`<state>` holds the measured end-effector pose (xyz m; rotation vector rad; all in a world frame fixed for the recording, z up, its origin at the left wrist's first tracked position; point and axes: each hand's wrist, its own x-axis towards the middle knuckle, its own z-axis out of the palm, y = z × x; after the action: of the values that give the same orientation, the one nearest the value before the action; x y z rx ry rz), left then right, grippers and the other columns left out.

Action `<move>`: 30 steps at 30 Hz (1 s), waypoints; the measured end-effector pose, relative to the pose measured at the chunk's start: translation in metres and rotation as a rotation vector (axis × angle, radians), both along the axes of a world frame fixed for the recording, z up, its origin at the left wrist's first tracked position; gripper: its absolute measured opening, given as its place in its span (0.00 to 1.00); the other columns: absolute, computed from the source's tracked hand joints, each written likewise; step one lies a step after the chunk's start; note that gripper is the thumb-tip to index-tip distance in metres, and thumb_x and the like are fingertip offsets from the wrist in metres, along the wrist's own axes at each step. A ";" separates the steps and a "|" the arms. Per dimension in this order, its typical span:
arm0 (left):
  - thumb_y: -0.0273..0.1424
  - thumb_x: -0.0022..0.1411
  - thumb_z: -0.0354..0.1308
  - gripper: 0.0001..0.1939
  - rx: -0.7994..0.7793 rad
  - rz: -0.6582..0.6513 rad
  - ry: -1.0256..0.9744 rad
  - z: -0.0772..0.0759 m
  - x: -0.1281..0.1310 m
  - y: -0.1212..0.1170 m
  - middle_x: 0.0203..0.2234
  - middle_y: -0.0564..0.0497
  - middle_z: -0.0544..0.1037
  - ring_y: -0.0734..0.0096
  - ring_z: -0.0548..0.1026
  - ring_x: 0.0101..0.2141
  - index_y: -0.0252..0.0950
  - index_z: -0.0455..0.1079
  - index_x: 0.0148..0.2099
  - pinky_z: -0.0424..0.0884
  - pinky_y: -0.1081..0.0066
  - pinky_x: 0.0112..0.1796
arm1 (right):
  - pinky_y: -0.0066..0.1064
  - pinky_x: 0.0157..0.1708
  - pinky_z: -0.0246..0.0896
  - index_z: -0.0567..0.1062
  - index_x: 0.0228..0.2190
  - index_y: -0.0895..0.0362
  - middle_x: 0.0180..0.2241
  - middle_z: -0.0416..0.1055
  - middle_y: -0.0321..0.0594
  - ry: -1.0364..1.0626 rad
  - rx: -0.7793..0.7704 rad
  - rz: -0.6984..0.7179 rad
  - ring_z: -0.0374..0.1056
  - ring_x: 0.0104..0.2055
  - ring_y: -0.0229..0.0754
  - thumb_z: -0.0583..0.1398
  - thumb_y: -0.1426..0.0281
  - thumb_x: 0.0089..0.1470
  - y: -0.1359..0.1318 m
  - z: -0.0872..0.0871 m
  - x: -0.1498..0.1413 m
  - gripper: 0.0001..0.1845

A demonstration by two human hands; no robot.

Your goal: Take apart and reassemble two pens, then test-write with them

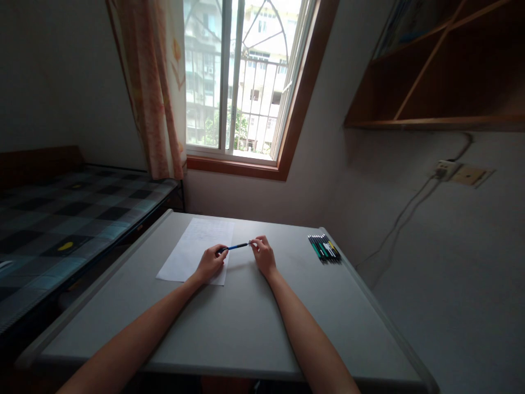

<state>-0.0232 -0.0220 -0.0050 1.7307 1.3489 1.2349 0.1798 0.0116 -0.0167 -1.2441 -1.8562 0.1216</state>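
A slim pen (238, 247), blue and dark, is held level above the table between my two hands. My left hand (212, 261) is closed on its left end, over the right part of a white sheet of paper (184, 257). At the pen's right end, my right hand (263, 254) pinches the tip between thumb and fingers. The sheet lies flat and bears faint writing near its far edge. Small details of the pen's right end are too fine to make out.
On the right of the pale table (287, 317) lies a row of several pens (324, 249), dark and green. A bed (82, 202) with a checked mattress stands to the left. Beyond the table are a curtain (159, 93) and a window (229, 82); a shelf (435, 82) hangs at upper right.
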 end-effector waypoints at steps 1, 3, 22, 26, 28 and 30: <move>0.40 0.52 0.52 0.15 -0.003 0.002 -0.004 0.001 0.000 0.000 0.20 0.52 0.73 0.71 0.70 0.20 0.34 0.71 0.35 0.65 0.73 0.25 | 0.26 0.32 0.60 0.71 0.33 0.54 0.36 0.63 0.39 -0.021 0.001 0.000 0.63 0.28 0.33 0.52 0.70 0.53 -0.001 0.000 0.000 0.08; 0.40 0.51 0.52 0.15 -0.011 0.005 -0.010 0.001 0.001 0.000 0.20 0.52 0.73 0.71 0.70 0.20 0.34 0.71 0.35 0.65 0.73 0.25 | 0.26 0.32 0.60 0.71 0.33 0.53 0.36 0.64 0.39 -0.046 0.002 -0.003 0.63 0.30 0.34 0.52 0.71 0.53 -0.002 0.002 -0.001 0.08; 0.40 0.52 0.52 0.16 -0.003 -0.011 0.000 0.000 0.000 0.001 0.20 0.52 0.73 0.71 0.71 0.20 0.34 0.71 0.35 0.65 0.72 0.26 | 0.26 0.31 0.60 0.71 0.33 0.54 0.35 0.63 0.39 -0.013 -0.015 0.024 0.62 0.29 0.34 0.51 0.70 0.55 0.000 0.000 0.000 0.09; 0.40 0.51 0.52 0.16 -0.003 -0.011 -0.004 -0.001 0.000 0.001 0.20 0.52 0.73 0.71 0.71 0.20 0.34 0.71 0.35 0.65 0.72 0.25 | 0.26 0.30 0.60 0.72 0.32 0.53 0.36 0.61 0.39 -0.001 0.009 -0.025 0.61 0.27 0.33 0.52 0.68 0.54 0.000 0.000 0.001 0.09; 0.40 0.52 0.51 0.16 -0.002 -0.009 -0.001 -0.001 0.000 0.001 0.21 0.52 0.73 0.71 0.71 0.20 0.34 0.71 0.35 0.65 0.72 0.26 | 0.26 0.31 0.60 0.73 0.32 0.53 0.36 0.61 0.39 0.001 0.005 -0.030 0.61 0.27 0.33 0.52 0.68 0.54 0.000 0.000 0.001 0.09; 0.40 0.52 0.51 0.16 -0.003 -0.005 0.003 -0.002 0.000 0.001 0.21 0.52 0.74 0.71 0.71 0.21 0.34 0.71 0.35 0.65 0.72 0.26 | 0.26 0.31 0.60 0.73 0.32 0.53 0.35 0.61 0.39 0.001 -0.002 -0.013 0.61 0.27 0.33 0.52 0.68 0.54 0.001 -0.001 0.001 0.09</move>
<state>-0.0233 -0.0208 -0.0066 1.7336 1.3467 1.2270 0.1811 0.0126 -0.0172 -1.2574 -1.8473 0.1167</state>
